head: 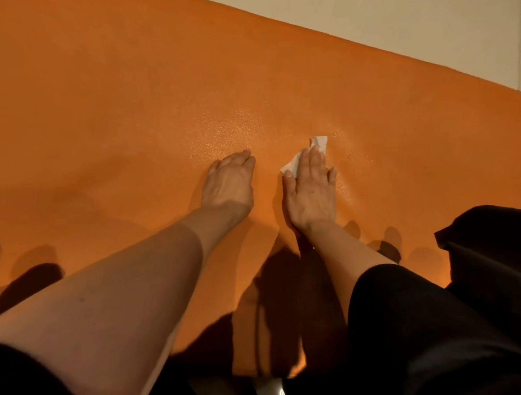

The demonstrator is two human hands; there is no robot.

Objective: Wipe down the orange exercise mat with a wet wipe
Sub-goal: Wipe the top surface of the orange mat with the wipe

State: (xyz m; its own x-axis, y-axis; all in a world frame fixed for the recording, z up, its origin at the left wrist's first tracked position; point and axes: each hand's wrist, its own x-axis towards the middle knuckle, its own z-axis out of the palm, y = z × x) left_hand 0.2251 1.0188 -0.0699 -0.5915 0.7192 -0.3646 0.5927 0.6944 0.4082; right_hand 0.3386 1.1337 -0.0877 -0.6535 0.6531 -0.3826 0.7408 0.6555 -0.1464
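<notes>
We are bracing our flat, straight-fingered left hand point(228, 184) on the wide orange foam exercise mat point(123, 104) while our flat right hand point(309, 193) is pressing the small white wet wipe point(296, 160) at its twelve o'clock, risking the thin wipe bunching or slipping free since nothing is pinching it.

A pale floor point(407, 28) shows along the top right edge.

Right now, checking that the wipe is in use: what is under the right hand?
Under the right hand lies the white wet wipe, pressed flat on the orange mat. Two corners poke out past the fingers; the rest is covered by the palm.
</notes>
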